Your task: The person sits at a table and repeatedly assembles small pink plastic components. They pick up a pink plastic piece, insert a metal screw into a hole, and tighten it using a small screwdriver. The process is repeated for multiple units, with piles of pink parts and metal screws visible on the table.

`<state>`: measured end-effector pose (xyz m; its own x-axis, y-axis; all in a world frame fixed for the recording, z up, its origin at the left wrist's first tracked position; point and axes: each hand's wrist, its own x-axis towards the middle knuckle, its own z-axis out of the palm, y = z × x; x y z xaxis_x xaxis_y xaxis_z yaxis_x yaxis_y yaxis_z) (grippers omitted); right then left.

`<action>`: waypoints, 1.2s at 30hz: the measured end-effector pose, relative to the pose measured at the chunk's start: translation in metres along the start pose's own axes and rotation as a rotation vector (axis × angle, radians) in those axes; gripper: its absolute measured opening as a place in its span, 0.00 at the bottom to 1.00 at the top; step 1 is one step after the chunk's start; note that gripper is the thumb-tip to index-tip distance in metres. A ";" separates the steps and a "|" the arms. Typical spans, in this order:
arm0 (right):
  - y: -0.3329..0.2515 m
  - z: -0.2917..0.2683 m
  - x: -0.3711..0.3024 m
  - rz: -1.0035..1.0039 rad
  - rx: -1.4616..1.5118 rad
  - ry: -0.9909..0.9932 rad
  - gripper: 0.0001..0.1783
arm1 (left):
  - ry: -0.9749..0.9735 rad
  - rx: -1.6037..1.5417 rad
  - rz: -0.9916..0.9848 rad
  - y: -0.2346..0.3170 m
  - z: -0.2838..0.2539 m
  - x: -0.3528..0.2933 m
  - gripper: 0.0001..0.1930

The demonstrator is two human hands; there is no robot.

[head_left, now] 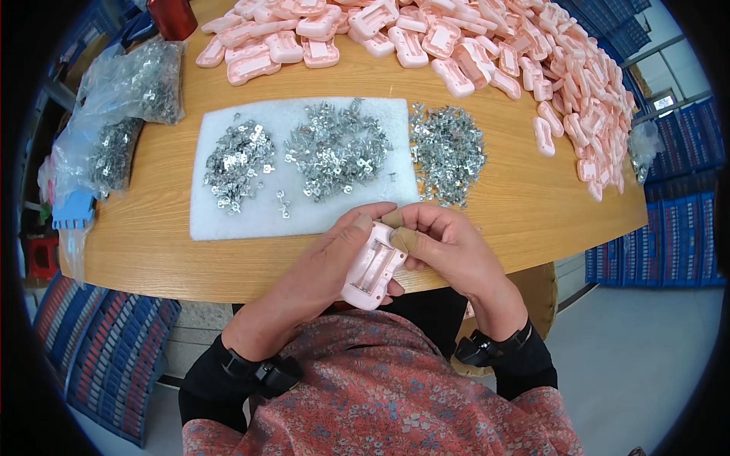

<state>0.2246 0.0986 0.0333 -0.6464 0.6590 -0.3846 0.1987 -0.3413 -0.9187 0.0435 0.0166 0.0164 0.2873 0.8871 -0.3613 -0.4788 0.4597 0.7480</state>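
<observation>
The left hand (328, 257) grasps a pale pink plastic casing (374, 266), its thumb along the casing's left side and the tips of other fingers showing at its lower right. The right hand (456, 251) is bent in at the casing's upper right end; tan finger covers (406, 241) sit on its thumb and index finger, which press close together there. Whether those fingers pinch the casing itself or some tiny piece cannot be told. The casing is tilted, its oblong recess facing up and metal showing inside, and is held at the near edge of the wooden table (167, 243).

Just beyond the hands, a white foam sheet (258, 220) lies near the middle of that edge. It bears a smaller left pile (237, 163) and a broader right pile (334, 152) of small silvery metal pieces. A third pile (449, 152) lies on the bare wood just beside the sheet's right edge.

A large heap of pink casings (525, 53) stretches along the table's far edge and round toward the right end. By the left edge are clear plastic bags (129, 99) of metal pieces, with a red object (173, 18) at the far left corner.
</observation>
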 end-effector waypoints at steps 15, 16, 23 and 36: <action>0.004 -0.008 -0.003 0.068 0.005 0.006 0.12 | 0.083 1.029 0.359 0.011 -0.005 -0.001 0.21; 0.005 -0.008 -0.003 0.059 0.012 0.008 0.12 | 0.096 1.067 0.407 0.010 -0.004 -0.001 0.20; 0.005 -0.003 -0.005 -0.105 0.142 0.084 0.11 | 0.126 0.230 0.131 0.000 -0.018 0.002 0.19; 0.011 0.017 0.003 -0.311 -0.094 0.085 0.15 | -0.137 -0.426 -0.026 -0.001 -0.027 -0.005 0.25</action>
<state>0.2126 0.0858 0.0235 -0.6234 0.7771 -0.0872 0.0712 -0.0547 -0.9960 0.0201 0.0128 0.0023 0.3973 0.8745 -0.2783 -0.7605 0.4835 0.4335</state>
